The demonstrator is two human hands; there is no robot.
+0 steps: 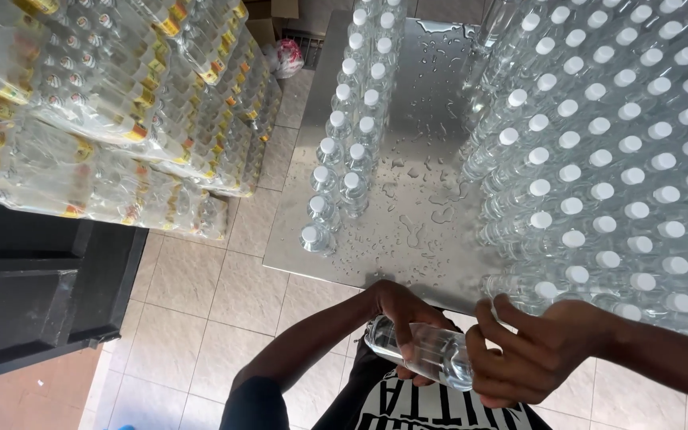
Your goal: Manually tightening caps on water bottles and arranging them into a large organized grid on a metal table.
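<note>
Both hands hold one clear plastic bottle [420,350] lying sideways, clear of the near edge of the wet metal surface [420,159]. The left hand [404,318] wraps the bottle body, its fingers [405,350] curled over it. The right hand [531,350] closes around the bottle's right end, its fingers [483,362] pressed onto that end; the cap is hidden. A double row of white-capped bottles [352,135] stands along the left edge of the surface. A dense block of capped bottles [623,159] fills its right side. Water drops cover the middle. Shrink-wrapped bottle packs [121,103] are stacked beyond the left edge, on the tiled floor [216,295].
</note>
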